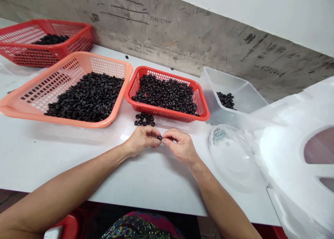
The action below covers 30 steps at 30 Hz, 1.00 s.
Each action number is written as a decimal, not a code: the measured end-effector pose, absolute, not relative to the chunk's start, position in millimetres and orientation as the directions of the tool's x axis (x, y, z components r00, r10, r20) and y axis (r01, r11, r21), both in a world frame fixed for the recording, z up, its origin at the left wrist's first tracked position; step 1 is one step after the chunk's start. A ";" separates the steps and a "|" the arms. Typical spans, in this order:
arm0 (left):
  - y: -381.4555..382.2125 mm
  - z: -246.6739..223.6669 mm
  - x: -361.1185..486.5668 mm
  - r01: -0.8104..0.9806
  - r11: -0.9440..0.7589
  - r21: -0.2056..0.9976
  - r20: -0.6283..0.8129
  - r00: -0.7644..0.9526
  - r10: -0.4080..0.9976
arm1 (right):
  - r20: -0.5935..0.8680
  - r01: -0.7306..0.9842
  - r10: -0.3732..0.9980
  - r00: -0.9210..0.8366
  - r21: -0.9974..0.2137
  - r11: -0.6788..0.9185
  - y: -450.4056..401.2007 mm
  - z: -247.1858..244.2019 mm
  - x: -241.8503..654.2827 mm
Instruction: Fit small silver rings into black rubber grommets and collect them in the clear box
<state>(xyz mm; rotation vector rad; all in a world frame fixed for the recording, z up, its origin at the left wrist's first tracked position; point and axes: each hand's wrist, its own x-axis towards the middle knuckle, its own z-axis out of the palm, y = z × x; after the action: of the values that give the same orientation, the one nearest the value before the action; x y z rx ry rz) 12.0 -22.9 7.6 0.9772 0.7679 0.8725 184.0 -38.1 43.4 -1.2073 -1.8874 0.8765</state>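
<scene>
Fingers (150, 132) of both hands clamp a black ring (159, 138), well inside the table's edge (146, 201).

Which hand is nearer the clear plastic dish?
Right. The right hand sits left of the clear dish, not touching it; the left hand lies farther left.

The small black ring (159, 138) pinched between the fingers (167, 136) is mostly hidden by them. The silvery bits (218, 135) in the clear plastic dish (232, 166) are too small to tell, perhaps screws. The far red basket (78, 44) and white plastic sheet (294, 155) run off the view's edges.
</scene>
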 end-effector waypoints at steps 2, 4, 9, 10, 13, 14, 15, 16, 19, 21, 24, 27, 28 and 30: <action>-23.1 8.3 11.9 -0.264 0.295 0.918 -0.157 0.444 0.882 | 0.204 0.447 0.932 -0.299 -0.833 0.326 -37.9 44.0 184.1; -23.4 9.2 11.9 -0.256 0.295 0.920 -0.160 0.442 0.882 | 0.194 0.458 0.935 -0.296 -0.831 0.317 -38.1 43.7 184.1; -23.7 10.6 11.7 -0.244 0.290 0.925 -0.154 0.457 0.876 | 0.081 0.425 0.959 -0.272 -0.884 0.195 -38.1 42.8 183.9; -23.6 10.7 11.7 -0.246 0.289 0.925 -0.151 0.459 0.875 | 0.058 0.411 0.963 -0.265 -0.896 0.167 -37.9 43.2 184.0; -23.4 10.5 11.8 -0.264 0.298 0.917 -0.156 0.451 0.879 | 0.030 0.370 0.970 -0.240 -0.921 0.120 -36.6 45.0 185.2; -23.5 10.4 11.7 -0.270 0.309 0.912 -0.166 0.446 0.879 | 0.032 0.365 0.974 -0.224 -0.924 0.114 -35.7 45.0 185.8; -23.7 10.3 11.5 -0.272 0.321 0.907 -0.176 0.448 0.876 | 0.035 0.365 0.979 -0.203 -0.925 0.109 -34.6 44.2 186.6; -24.1 10.3 11.3 -0.265 0.336 0.904 -0.185 0.465 0.866 | 0.040 0.370 0.984 -0.175 -0.923 0.103 -33.2 42.4 187.4; -25.9 10.4 10.0 -0.174 0.385 0.906 -0.206 0.613 0.762 | 0.070 0.423 0.994 -0.088 -0.900 0.101 -28.0 30.8 188.9; -27.0 10.8 8.8 -0.098 0.393 0.914 -0.217 0.702 0.679 | 0.118 0.480 0.991 -0.069 -0.867 0.136 -24.7 21.3 188.3; -27.3 11.4 7.7 -0.094 0.398 0.913 -0.210 0.727 0.654 | 0.174 0.523 0.981 -0.085 -0.830 0.192 -23.0 14.9 184.9; -26.2 11.9 7.9 -0.201 0.410 0.890 -0.168 0.692 0.702 | 0.117 0.447 0.989 -0.095 -0.882 0.147 -25.4 22.5 181.3; -25.9 12.0 8.3 -0.238 0.408 0.882 -0.152 0.674 0.723 | 0.081 0.392 0.990 -0.113 -0.912 0.119 -26.6 26.6 180.7; -25.3 12.1 9.0 -0.297 0.400 0.867 -0.131 0.638 0.759 | 0.029 0.260 0.983 -0.179 -0.963 0.076 -28.8 33.3 180.7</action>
<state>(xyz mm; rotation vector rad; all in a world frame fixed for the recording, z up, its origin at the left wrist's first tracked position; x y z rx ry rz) 9.0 -25.3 12.1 0.9360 0.5704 0.7155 180.7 -28.8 33.3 -1.2761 -1.5647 1.1572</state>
